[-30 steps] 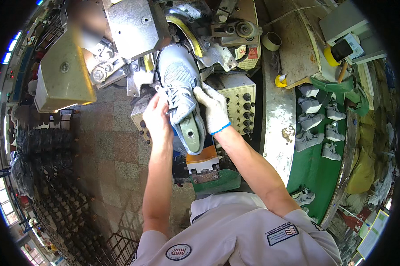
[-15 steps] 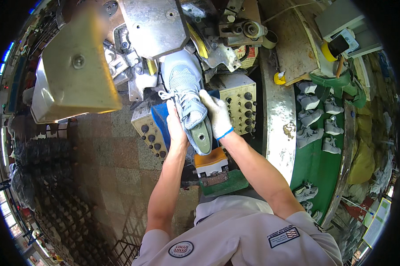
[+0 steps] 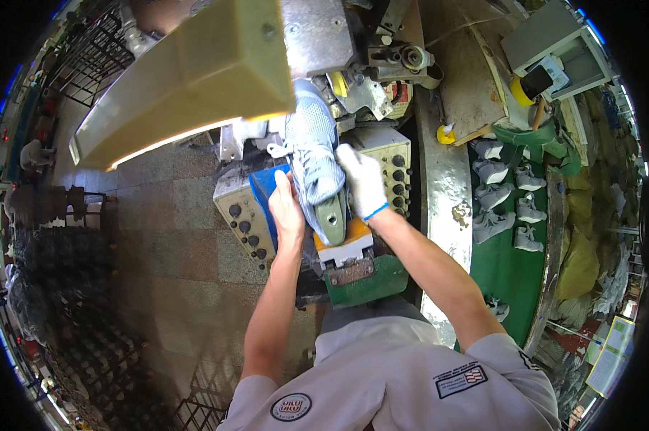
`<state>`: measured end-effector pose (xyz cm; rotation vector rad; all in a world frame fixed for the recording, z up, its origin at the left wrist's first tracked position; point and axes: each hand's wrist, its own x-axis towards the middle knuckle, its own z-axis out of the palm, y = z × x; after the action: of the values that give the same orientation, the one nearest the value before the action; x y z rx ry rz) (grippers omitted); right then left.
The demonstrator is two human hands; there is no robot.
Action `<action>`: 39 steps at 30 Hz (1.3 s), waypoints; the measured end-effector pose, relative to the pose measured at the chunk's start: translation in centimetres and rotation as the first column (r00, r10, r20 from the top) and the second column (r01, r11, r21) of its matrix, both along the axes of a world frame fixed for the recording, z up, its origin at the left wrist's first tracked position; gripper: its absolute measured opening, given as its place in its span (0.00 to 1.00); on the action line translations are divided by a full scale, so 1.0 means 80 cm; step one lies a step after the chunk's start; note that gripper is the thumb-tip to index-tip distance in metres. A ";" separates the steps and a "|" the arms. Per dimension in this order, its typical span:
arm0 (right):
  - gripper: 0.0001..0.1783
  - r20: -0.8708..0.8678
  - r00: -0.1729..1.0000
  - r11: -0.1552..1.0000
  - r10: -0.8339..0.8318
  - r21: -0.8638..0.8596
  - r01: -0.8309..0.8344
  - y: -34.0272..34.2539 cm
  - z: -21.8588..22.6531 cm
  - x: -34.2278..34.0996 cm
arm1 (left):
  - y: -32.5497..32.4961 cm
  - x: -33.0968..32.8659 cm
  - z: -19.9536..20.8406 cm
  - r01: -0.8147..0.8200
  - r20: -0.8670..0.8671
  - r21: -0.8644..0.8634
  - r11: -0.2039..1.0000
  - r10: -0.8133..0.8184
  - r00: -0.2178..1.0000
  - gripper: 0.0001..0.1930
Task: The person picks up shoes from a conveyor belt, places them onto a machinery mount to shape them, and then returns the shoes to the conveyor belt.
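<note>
Metal machine head, one, uppermost. Green belt, one, at right, bearing grey shoes in rows. Laced shoe, one, pale blue-grey, between both hands, toe at the machine head. Right hand, white-gloved, against the shoe's right side; finger closure cannot be told. Left hand, bare, fingers along the left side; grip likewise unclear. Green last, one, showing at the heel.
</note>
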<state>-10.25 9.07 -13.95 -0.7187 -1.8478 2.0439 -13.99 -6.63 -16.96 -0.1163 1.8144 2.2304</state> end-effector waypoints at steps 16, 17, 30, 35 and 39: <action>0.30 0.054 0.984 0.964 -0.171 -0.195 0.179 0.078 0.009 0.232 | -0.044 0.220 -0.226 -0.277 0.521 -0.381 0.882 0.452 0.724 0.46; 0.31 0.062 0.988 0.968 -0.140 -0.199 0.150 0.072 0.012 0.230 | -0.041 0.233 -0.239 -0.205 0.443 -0.460 0.864 0.423 0.790 0.46; 0.34 -0.006 0.993 0.989 0.120 -0.087 -0.120 0.055 0.095 0.256 | -0.159 0.221 0.031 0.122 0.122 -0.607 0.786 -0.059 0.991 0.31; 0.47 -0.256 0.927 0.923 0.276 -0.199 -0.330 -0.023 0.158 0.239 | -0.108 0.227 0.258 0.103 -0.020 -0.899 0.425 -0.274 0.962 0.40; 0.48 -0.310 0.911 0.954 0.271 -0.039 -0.297 0.043 0.178 0.218 | 0.015 0.276 0.299 0.048 -0.171 -0.937 0.346 -0.575 0.800 0.45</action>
<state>7.21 12.54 0.32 -0.1408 -1.7767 2.2709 8.05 -5.41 6.96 0.6323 2.8139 0.7475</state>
